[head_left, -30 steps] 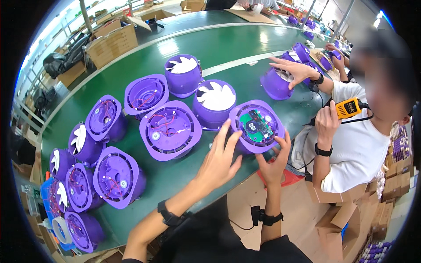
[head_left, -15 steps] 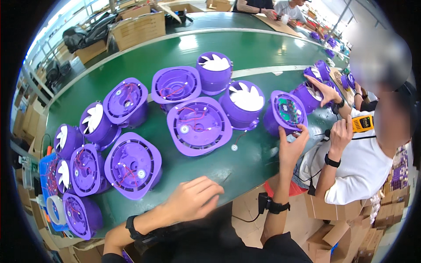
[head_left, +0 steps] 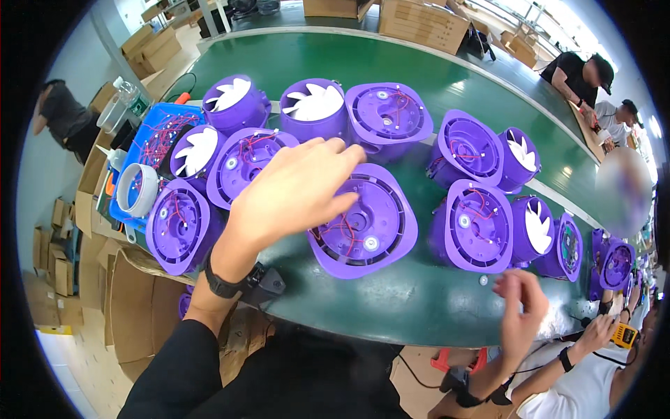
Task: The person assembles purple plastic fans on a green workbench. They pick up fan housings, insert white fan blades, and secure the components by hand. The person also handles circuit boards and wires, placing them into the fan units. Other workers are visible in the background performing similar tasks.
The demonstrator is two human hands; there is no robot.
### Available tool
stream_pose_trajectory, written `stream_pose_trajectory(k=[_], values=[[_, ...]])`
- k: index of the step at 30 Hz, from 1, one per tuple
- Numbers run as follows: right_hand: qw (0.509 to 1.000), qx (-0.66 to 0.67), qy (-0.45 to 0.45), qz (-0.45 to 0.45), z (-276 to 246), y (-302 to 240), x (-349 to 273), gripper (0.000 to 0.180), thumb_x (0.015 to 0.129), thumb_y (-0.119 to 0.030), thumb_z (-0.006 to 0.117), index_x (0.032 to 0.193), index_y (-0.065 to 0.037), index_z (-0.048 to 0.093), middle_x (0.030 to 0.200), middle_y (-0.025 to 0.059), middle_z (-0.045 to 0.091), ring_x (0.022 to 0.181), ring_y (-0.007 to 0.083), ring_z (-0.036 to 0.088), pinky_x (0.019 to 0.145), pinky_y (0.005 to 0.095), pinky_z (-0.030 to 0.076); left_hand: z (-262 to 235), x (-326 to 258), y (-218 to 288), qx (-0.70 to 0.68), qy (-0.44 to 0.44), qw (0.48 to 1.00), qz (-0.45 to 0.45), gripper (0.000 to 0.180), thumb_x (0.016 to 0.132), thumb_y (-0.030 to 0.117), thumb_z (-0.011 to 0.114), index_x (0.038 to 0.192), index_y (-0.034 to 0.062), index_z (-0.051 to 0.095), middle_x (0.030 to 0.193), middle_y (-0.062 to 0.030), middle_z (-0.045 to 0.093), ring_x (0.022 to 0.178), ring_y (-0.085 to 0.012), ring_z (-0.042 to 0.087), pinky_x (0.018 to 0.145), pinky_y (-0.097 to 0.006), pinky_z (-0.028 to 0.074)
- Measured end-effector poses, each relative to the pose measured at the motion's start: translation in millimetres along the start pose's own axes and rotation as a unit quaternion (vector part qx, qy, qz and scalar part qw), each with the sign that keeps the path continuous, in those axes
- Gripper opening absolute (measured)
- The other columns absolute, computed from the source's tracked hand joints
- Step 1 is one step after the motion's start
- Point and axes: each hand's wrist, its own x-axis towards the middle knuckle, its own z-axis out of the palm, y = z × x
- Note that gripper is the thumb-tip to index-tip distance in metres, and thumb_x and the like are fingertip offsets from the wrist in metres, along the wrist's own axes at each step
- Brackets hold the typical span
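My left hand (head_left: 296,188) hovers over the purple housings, fingers loosely bent and apart, with nothing seen in it. Below its fingertips is a purple housing (head_left: 398,244) with red wires and a small white disc inside. Another wired purple housing (head_left: 269,140) is partly hidden behind this hand. My right hand (head_left: 523,311) is above the table's near edge, slightly blurred, its fingers loosely curled and apart from the thumb, holding nothing visible. Nearest it are a small white disc (head_left: 483,280) on the table and a wired purple housing (head_left: 481,248). A housing with a green circuit board (head_left: 571,248) stands farther right.
Several purple housings with white fan blades (head_left: 314,105) stand among the wired ones. At the left, a blue tray (head_left: 150,133) holds red wires and a white ring (head_left: 143,192). A co-worker at the right holds a yellow device (head_left: 624,335). Cardboard boxes (head_left: 146,321) lie below the table.
The view has swung to the left. My right hand has come away from the housing with the circuit board. My left hand has moved from the near edge to over the left housings.
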Motion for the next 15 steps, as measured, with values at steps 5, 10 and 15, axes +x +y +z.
stream_pose_trajectory(k=[5,10,15], values=[[0.921,0.008,-0.299,-0.248,55.3,-86.7,63.8,0.016,0.086,-0.007,0.072,0.102,-0.002,0.070,0.087,0.0139,0.071,0.073,0.0299,0.070,0.062,0.0345,0.054,3.5,22.1,-15.2,-0.016,-0.191,0.979,-0.075,0.060,0.081,0.022,0.075,0.133,0.0029,0.054,0.093,-0.0210,0.070,0.093,-0.0406,0.067,0.082,-0.049,0.053],[0.860,0.041,-0.364,-0.354,80.0,-117.1,119.2,0.028,0.089,-0.009,0.070,0.114,0.000,0.066,0.096,0.0165,0.071,0.077,0.0291,0.070,0.064,0.0368,0.055,16.2,43.0,-21.4,-0.024,-0.239,0.969,-0.065,0.061,0.080,0.021,0.078,0.133,0.0045,0.054,0.098,-0.0249,0.070,0.097,-0.0422,0.068,0.086,-0.050,0.053],[0.874,0.044,-0.386,-0.291,61.3,-114.9,132.5,0.041,0.090,-0.003,0.066,0.130,0.002,0.062,0.099,0.0145,0.070,0.084,0.0214,0.071,0.073,0.0311,0.055,14.1,39.6,-28.3,-0.065,-0.265,0.961,-0.046,0.053,0.081,0.021,0.078,0.128,0.0069,0.058,0.096,-0.0222,0.071,0.097,-0.0413,0.068,0.085,-0.050,0.053]])
